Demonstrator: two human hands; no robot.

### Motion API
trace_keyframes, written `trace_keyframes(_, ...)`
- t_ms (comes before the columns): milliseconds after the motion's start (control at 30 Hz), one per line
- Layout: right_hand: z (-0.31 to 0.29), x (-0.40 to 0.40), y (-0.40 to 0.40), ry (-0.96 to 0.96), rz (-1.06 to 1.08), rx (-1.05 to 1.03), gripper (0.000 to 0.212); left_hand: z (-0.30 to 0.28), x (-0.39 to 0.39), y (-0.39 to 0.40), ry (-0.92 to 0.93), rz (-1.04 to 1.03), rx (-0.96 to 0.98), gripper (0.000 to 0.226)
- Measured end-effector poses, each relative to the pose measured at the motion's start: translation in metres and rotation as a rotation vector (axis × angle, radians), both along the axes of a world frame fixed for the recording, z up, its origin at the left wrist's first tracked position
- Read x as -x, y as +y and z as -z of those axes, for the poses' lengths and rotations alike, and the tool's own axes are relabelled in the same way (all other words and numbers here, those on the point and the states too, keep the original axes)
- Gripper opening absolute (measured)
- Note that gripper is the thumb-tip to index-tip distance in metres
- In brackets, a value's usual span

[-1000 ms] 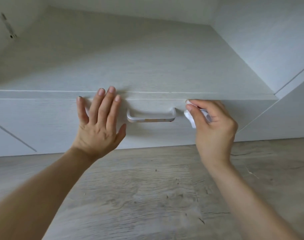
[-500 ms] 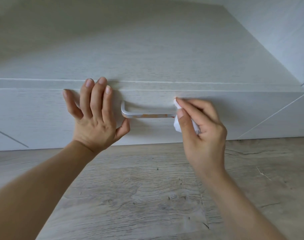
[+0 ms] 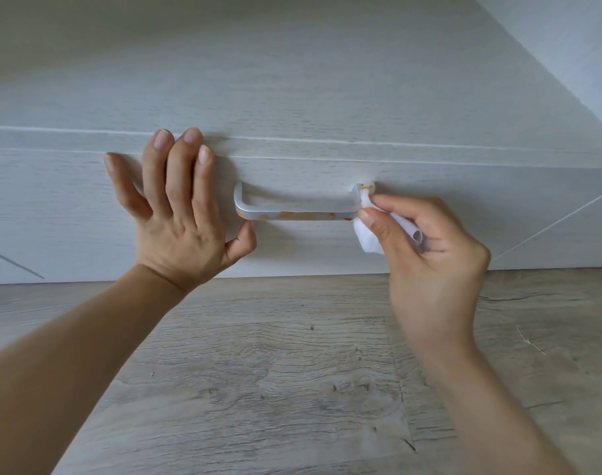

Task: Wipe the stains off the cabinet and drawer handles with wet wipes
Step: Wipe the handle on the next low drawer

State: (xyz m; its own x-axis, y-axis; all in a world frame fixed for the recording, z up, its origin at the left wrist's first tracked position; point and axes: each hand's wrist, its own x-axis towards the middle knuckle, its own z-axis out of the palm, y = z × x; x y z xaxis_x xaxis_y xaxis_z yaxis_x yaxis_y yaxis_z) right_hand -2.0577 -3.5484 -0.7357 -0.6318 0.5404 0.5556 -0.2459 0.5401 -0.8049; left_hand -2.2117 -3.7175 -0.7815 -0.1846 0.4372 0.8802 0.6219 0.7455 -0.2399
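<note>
At drawer (image 3: pixel 429 214): right hand (image 3: pixel 426 255) pinches wipe (image 3: pixel 370 240) against stained handle (image 3: pixel 299 214) end; left hand (image 3: pixel 176 207) spread flat beside.

Left hand (image 3: pixel 179 214) lies flat, fingers (image 3: pixel 186 173) spread; right hand (image 3: pixel 426 255) pinches.

Left hand (image 3: pixel 181 221) and right hand (image 3: pixel 426 255): both bare, no gloves, rings or watch noted. Forearms bare to the frame edge, no sleeves visible. Fingernails short and unpainted.
</note>
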Motion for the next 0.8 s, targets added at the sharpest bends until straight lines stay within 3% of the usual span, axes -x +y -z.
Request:
trace_keyframes(133, -0.004, 0.0, 0.004, -0.005, 0.016, -0.146, 0.018, 0.0, 0.001, 0.001, -0.003, 0.003, -0.01, 0.071)
trace_keyframes(333, -0.003, 0.0, 0.0, -0.05, -0.048, -0.127, 0.011, 0.004, 0.001, -0.001, -0.043, 0.012, -0.017, 0.072)
trace_keyframes(567, -0.012, 0.001, 0.0, -0.086, -0.08, 0.16, 0.022, 0.005, 0.002, -0.002, -0.078, 0.013, -0.024, 0.072)
trace_keyframes(733, -0.006, 0.0, -0.004, -0.076, 0.006, -0.038, 0.014, 0.007, 0.003, -0.002, -0.064, 0.006, -0.022, 0.072)
trace_keyframes(800, -0.004, 0.002, -0.004, -0.084, 0.037, -0.027, 0.013, 0.007, 0.003, -0.002, -0.059, 0.006, -0.018, 0.072)
